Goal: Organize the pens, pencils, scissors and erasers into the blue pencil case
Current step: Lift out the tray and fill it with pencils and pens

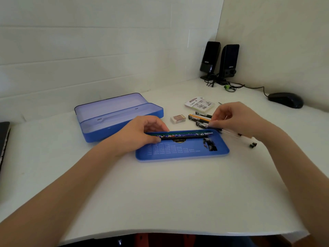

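Blue tray point(181, 154) holds pencils point(183, 135) pinched by the left hand point(140, 134), so the right hand point(236, 120), pinching a clear pen point(236, 135) at three o'clock, should lay it beside them gently.

White desk point(160, 193) set in a pale-walled corner point(218, 41).

Counted: pencil case point(122, 120), open – 1 | blue tray point(181, 150) – 1 | pencils point(185, 135) in tray – about 2 | eraser point(178, 119) – 1 | speakers point(219, 59) – 2 | mouse point(285, 99) – 1 | pens point(199, 119), exact number not determined.
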A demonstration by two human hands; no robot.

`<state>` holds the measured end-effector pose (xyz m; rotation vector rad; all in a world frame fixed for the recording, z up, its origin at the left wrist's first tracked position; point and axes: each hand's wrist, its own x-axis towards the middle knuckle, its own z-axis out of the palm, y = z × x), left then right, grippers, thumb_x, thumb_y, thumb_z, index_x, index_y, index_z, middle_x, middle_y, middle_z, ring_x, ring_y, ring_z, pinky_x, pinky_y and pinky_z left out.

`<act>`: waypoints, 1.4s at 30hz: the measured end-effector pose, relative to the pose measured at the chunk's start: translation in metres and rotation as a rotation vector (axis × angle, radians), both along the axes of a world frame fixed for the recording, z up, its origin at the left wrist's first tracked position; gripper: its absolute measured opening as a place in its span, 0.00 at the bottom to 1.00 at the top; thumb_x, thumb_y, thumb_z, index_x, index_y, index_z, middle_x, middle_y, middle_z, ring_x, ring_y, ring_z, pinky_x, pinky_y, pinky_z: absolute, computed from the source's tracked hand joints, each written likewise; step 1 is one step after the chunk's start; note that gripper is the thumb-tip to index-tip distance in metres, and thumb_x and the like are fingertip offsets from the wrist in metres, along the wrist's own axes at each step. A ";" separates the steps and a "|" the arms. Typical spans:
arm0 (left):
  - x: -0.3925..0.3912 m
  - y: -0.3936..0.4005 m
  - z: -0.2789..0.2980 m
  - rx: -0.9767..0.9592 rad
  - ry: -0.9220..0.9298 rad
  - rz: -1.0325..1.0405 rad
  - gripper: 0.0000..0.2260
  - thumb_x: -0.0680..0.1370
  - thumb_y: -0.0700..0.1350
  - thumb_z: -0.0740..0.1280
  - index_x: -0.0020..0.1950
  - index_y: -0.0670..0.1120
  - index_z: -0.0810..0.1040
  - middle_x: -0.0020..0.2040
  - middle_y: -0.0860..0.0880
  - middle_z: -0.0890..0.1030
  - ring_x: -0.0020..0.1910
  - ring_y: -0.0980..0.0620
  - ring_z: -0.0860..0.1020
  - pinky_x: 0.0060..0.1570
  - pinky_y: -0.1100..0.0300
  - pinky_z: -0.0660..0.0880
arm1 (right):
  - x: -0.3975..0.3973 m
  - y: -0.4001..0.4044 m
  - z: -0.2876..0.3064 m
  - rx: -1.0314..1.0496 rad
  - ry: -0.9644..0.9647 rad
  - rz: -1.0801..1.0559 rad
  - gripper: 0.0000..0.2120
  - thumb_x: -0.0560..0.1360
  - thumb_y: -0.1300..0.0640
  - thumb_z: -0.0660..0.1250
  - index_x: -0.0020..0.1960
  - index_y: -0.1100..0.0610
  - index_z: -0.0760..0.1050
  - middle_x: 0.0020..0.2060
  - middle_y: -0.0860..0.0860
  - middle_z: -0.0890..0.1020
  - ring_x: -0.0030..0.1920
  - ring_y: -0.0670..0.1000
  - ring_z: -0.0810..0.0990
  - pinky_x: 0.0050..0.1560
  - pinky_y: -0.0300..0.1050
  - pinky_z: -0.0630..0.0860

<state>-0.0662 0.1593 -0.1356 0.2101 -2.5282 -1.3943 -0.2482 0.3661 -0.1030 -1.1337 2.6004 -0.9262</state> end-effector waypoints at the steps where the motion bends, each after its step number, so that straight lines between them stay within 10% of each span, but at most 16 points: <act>1: 0.000 0.000 0.000 0.003 0.000 -0.004 0.13 0.70 0.29 0.69 0.48 0.45 0.80 0.49 0.53 0.83 0.49 0.61 0.80 0.49 0.76 0.72 | -0.007 0.002 -0.001 -0.034 0.067 -0.071 0.05 0.68 0.54 0.74 0.42 0.54 0.81 0.35 0.51 0.80 0.34 0.46 0.73 0.34 0.38 0.70; 17: -0.001 0.000 -0.006 -0.021 0.028 0.055 0.15 0.69 0.30 0.70 0.43 0.51 0.80 0.41 0.65 0.84 0.45 0.66 0.80 0.48 0.75 0.73 | -0.031 0.009 -0.021 0.118 0.245 -0.321 0.07 0.74 0.54 0.67 0.49 0.53 0.82 0.48 0.51 0.83 0.45 0.49 0.76 0.50 0.48 0.76; 42: 0.003 -0.003 -0.001 0.055 -0.015 0.037 0.15 0.71 0.26 0.66 0.46 0.46 0.80 0.50 0.52 0.83 0.46 0.66 0.80 0.49 0.75 0.73 | -0.024 -0.002 -0.026 0.096 0.256 -0.185 0.02 0.72 0.50 0.68 0.44 0.44 0.79 0.48 0.46 0.76 0.52 0.49 0.75 0.56 0.54 0.72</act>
